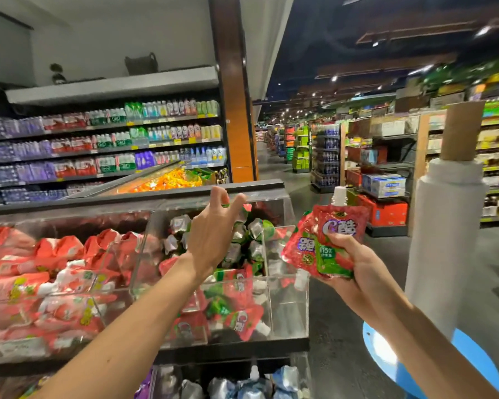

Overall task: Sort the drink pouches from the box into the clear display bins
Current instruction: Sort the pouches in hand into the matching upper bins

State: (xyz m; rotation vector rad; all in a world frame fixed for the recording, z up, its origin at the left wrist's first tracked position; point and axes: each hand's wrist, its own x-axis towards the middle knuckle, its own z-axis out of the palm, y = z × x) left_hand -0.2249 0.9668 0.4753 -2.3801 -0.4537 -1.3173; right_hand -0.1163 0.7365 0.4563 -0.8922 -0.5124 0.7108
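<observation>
Dark ceiling point(386, 18), small spot lights point(334, 79) overhead; shelves point(104, 145) lit bright. Motion blur throughout, fisheye bending at edges, glare on clear bins point(288, 309).

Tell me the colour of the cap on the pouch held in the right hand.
White cap on the red-and-green pouch; head view shows it best.

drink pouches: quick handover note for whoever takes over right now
Left hand: open, reaching over the clear display bin, holding nothing.
Right hand: grips red-and-green drink pouches, white cap up, right of the bin.
Done: the bin already holds a pile of matching pouches.
Left: drop the held ones in. The box is out of view, so the remaining count cannot be told.
</observation>
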